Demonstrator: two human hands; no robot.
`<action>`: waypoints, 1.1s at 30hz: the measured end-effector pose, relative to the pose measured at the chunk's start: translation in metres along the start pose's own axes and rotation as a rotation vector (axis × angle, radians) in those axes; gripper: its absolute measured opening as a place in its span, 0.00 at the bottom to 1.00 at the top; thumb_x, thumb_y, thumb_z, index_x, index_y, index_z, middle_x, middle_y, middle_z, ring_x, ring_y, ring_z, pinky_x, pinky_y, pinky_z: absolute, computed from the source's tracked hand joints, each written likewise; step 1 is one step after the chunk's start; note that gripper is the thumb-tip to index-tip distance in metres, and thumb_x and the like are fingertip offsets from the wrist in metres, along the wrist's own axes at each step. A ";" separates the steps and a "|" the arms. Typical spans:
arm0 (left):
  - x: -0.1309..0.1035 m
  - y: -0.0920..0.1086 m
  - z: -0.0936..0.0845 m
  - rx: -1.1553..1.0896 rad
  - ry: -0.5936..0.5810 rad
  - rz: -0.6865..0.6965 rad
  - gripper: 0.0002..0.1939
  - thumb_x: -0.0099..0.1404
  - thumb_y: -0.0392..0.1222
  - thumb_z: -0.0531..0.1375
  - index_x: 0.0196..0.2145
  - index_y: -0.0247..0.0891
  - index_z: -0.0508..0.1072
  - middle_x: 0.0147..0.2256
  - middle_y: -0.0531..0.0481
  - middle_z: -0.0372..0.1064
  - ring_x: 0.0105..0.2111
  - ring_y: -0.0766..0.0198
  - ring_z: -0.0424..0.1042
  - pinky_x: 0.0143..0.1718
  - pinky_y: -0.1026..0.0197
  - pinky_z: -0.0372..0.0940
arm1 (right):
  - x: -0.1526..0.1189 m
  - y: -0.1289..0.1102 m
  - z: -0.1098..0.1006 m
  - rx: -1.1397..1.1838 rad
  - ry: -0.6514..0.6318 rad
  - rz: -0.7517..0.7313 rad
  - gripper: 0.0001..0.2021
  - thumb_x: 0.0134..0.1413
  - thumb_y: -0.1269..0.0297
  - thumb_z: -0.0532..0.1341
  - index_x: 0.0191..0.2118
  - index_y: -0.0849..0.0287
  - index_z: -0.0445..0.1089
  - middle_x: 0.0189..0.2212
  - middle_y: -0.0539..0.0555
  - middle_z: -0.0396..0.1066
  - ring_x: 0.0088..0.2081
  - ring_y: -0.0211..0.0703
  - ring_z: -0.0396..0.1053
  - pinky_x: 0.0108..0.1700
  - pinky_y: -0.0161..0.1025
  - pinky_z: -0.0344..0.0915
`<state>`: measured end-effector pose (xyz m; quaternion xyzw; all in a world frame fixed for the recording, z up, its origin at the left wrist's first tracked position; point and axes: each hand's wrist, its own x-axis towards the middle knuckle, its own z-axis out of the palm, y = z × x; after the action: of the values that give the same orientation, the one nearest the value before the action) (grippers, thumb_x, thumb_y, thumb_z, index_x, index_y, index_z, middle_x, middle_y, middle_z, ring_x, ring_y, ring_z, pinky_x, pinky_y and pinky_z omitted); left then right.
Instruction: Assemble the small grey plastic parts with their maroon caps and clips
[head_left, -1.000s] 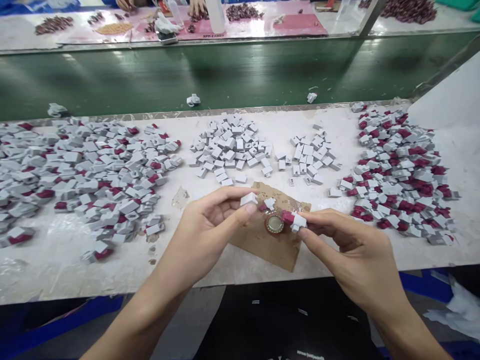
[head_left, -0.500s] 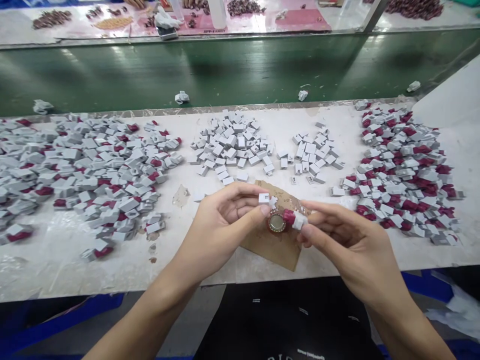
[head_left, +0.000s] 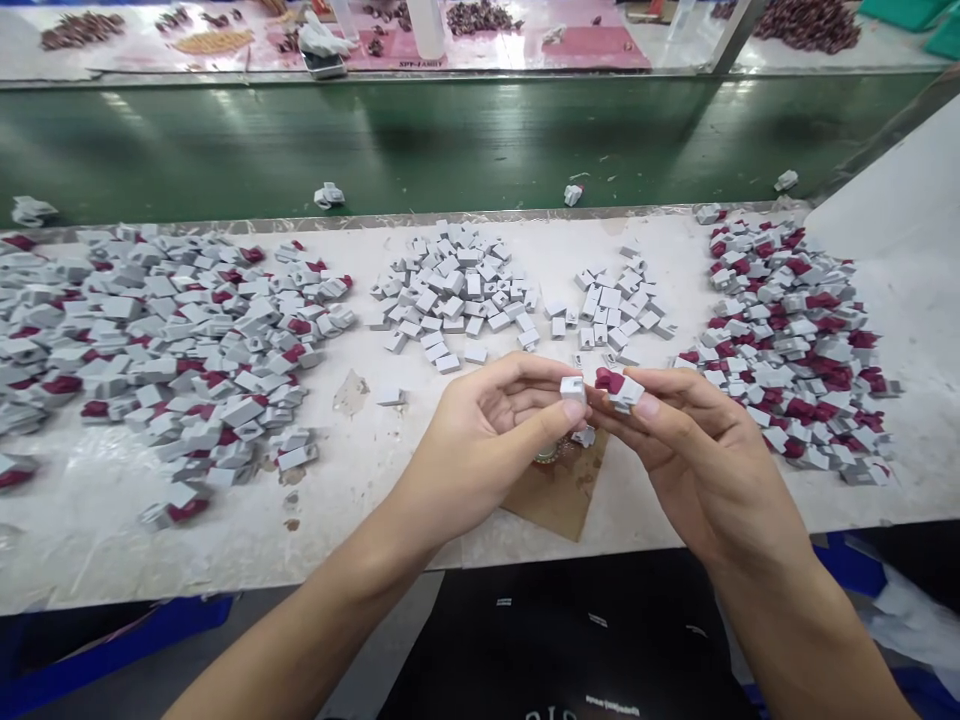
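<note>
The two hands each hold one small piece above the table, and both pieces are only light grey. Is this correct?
No: in the head view, the right hand holds a two-coloured piece, light grey with a dark red part. The left hand holds a light grey piece, and both are above the table.

Small pale-grey plastic block (head_left: 572,386): partly covered by left hand's (head_left: 491,430) thumb. Maroon-and-grey plastic piece (head_left: 616,388): right end lost under right hand (head_left: 716,455). Round metal-rimmed disc (head_left: 547,456): mostly behind left hand. Brown cardboard sheet (head_left: 559,505): upper part hidden by both hands. Left heap of grey-and-maroon plastic pieces (head_left: 187,320): runs off frame. Dark-red parts (head_left: 806,25), far side: too small to identify. White printed lettering (head_left: 551,715): cut off below.
</note>
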<state>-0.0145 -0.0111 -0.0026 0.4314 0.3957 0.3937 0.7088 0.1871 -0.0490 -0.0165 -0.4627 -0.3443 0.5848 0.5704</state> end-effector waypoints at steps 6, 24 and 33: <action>0.001 0.001 0.004 0.041 0.004 0.012 0.12 0.70 0.42 0.78 0.48 0.38 0.85 0.45 0.44 0.88 0.45 0.53 0.88 0.47 0.57 0.84 | 0.001 0.001 -0.002 -0.071 0.032 -0.032 0.06 0.64 0.58 0.80 0.45 0.46 0.90 0.46 0.50 0.88 0.49 0.45 0.87 0.58 0.41 0.84; 0.071 0.058 -0.035 0.623 -0.029 0.242 0.06 0.66 0.38 0.73 0.42 0.41 0.84 0.43 0.45 0.86 0.43 0.50 0.84 0.50 0.48 0.80 | 0.103 -0.058 0.018 -0.715 -0.289 -0.178 0.09 0.67 0.62 0.75 0.51 0.53 0.89 0.45 0.57 0.89 0.44 0.52 0.86 0.48 0.49 0.84; 0.225 0.105 -0.106 0.882 0.582 0.133 0.16 0.54 0.34 0.77 0.30 0.43 0.73 0.40 0.44 0.81 0.47 0.45 0.77 0.51 0.46 0.72 | 0.311 -0.022 0.091 -1.268 -0.228 -0.387 0.19 0.59 0.83 0.66 0.50 0.60 0.87 0.61 0.63 0.82 0.61 0.60 0.76 0.68 0.55 0.70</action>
<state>-0.0479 0.2563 0.0111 0.5857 0.6756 0.3374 0.2943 0.1341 0.2714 -0.0117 -0.5735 -0.7558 0.2021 0.2429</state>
